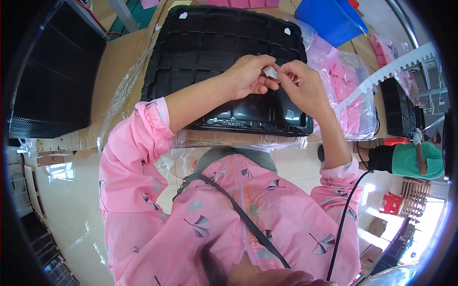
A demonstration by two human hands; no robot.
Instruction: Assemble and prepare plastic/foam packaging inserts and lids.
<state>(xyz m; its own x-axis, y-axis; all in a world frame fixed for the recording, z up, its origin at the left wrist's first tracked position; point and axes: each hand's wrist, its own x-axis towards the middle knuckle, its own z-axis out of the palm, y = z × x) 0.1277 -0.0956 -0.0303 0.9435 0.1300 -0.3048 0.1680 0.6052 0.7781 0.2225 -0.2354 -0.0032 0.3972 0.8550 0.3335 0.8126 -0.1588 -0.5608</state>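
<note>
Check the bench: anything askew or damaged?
Nothing looks damaged. The black tray sits slightly askew on the cardboard-topped bench, over loose clear film. Both hands, left hand and right hand, pinch a small white piece.

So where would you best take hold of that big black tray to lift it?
By the two short side rims of the black tray, one hand from each side. It is wide, flat and shallow, and its near edge lies under the left hand and right hand, which pinch a small white piece.

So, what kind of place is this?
Probably a factory packing or assembly station: a black moulded compartment tray lies on the cardboard-covered bench, clear bags of pink parts sit beside it, and another worker's gloved hand works nearby.
</note>
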